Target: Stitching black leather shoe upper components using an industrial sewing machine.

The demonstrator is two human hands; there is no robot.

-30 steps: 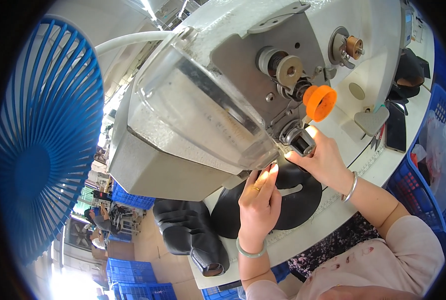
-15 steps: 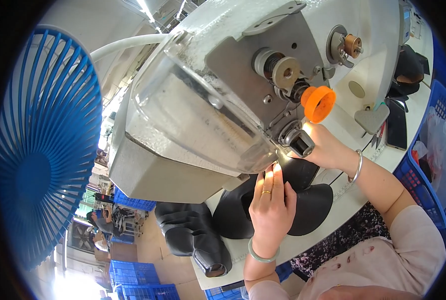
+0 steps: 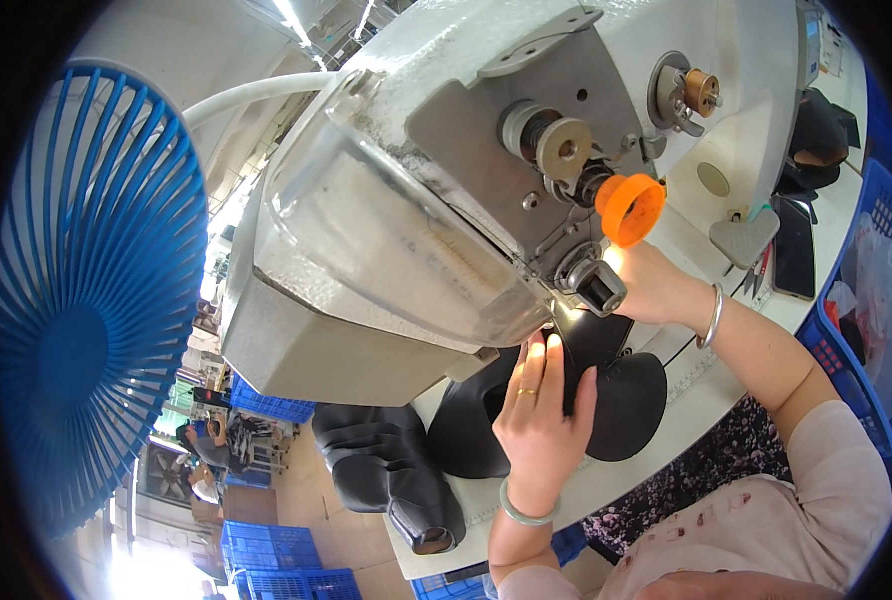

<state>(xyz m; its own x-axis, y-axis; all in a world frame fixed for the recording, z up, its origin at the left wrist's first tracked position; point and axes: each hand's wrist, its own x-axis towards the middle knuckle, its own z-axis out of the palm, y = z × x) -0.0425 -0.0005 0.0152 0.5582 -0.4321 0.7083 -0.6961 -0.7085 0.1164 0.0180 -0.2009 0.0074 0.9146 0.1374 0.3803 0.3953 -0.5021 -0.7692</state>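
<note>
A black leather-like piece, resembling a shoe upper [image 3: 634, 408], lies on the white table under the head of a sewing machine [image 3: 386, 240]. My left hand [image 3: 544, 425] rests on it with fingers stretched out and thumb apart, the fingertips close to the lit needle area. On the machine's far side, my right hand [image 3: 656, 285] is by the piece, beneath the orange knob [image 3: 631, 210]. Machine parts cover its fingertips, so its grip is hidden. The needle itself cannot be made out.
Black shoe uppers [image 3: 381, 465] lie overlapped at the table's left edge. A blue fan [image 3: 76, 350] stands far left. On the right are a phone [image 3: 793, 245], red-handled scissors [image 3: 759, 270] and a blue basket [image 3: 881, 390] with plastic bags. Blue crates [image 3: 266, 545] stand on the floor.
The black piece has turned and shifted slightly under the machine; its right lobe sits a little higher. My left hand has moved slightly with it, its thumb farther from the fingers.
</note>
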